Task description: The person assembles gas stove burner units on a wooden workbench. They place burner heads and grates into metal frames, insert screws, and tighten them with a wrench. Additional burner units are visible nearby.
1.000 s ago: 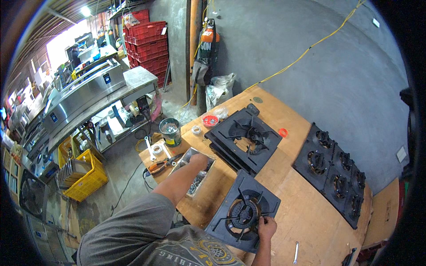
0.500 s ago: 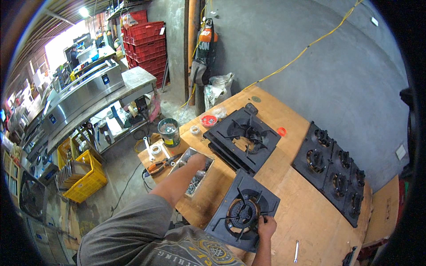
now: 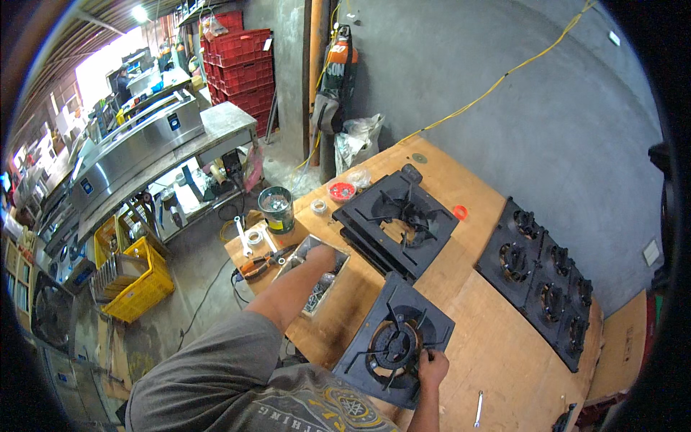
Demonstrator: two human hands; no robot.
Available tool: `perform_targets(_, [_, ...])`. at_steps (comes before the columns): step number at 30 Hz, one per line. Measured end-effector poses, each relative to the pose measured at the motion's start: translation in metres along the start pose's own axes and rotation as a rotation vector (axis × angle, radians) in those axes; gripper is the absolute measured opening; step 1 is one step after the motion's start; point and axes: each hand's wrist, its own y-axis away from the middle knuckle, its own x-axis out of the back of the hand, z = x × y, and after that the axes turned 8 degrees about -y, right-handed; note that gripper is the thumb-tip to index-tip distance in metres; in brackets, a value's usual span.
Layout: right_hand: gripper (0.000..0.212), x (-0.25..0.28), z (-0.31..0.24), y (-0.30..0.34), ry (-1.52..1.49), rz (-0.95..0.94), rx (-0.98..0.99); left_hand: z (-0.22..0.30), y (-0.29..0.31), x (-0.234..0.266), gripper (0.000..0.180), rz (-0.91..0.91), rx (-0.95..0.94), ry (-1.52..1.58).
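Note:
A black single-burner stove top (image 3: pixel 360 360) with a round burner and pot-support arms lies on the wooden table in front of me. My right hand (image 3: pixel 432 368) is closed at its right side, fingers curled over the edge by a support arm. My left hand (image 3: pixel 321 258) reaches into a box of bolts (image 3: pixel 343 274), at its far end. The fingers are down among the contents and hidden. Loose bolts (image 3: pixel 315 297) and small plastic bags show in the box near my forearm.
Pliers (image 3: pixel 260 267), a wrench (image 3: pixel 240 236) and a bucket (image 3: pixel 276 210) are beyond the box. Stacked stove tops (image 3: pixel 392 223) stand ahead; a multi-burner row (image 3: pixel 536 277) lies along the wall. Another wrench (image 3: pixel 479 409) rests near right. A yellow crate (image 3: pixel 147 288) sits on the floor.
My left hand has shifted slightly farther toward the far end of the bolt box. The right hand keeps its place on the stove top. The whole view has moved a little.

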Motion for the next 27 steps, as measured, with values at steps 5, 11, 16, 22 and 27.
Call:
perform_targets(5, [0.028, -0.002, 0.002, 0.001, -0.006, 0.048, 0.027, 0.002, -0.010, -0.007, 0.031, -0.040, -0.012, -0.049])
perform_targets(11, [0.027, 0.000, -0.001, 0.001, -0.028, 0.043, 0.008, 0.007, -0.009, 0.005, 0.033, -0.146, 0.011, -0.059])
perform_targets(16, [0.024, -0.002, 0.000, 0.001, -0.085, 0.047, -0.002, -0.003, -0.027, -0.014, 0.034, -0.142, -0.067, -0.120])
perform_targets(22, [0.022, 0.001, -0.007, 0.001, -0.064, 0.056, 0.013, -0.004, -0.041, -0.028, 0.034, -0.146, -0.149, -0.166])
perform_targets(27, [0.024, -0.002, -0.002, 0.001, -0.075, 0.056, -0.015, -0.005, -0.039, -0.030, 0.030, -0.082, -0.211, -0.174])
